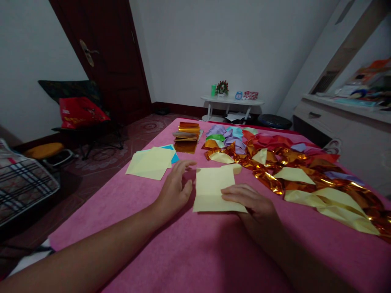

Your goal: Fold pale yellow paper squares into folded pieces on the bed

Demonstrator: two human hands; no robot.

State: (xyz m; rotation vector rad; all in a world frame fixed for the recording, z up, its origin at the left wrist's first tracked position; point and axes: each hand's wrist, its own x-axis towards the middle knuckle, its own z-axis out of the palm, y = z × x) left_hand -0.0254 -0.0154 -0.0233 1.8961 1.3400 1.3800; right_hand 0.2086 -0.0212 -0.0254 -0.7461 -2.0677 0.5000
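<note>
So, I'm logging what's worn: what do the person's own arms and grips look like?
The left grip and right grip are bare hands: no gloves, and no rings or watch visible. No sleeve or marking shows on the left forearm or right forearm.

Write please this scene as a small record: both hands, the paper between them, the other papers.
Left hand: fingers curved, near left edge of yellow sheet
Right hand: fingers on top of yellow sheet, thumb hidden
Left side: yellow papers, blue paper partly underneath
Farther back: gold foil sheets
Right side: colored paper and foil pieces
Surface: pink cloth
</note>
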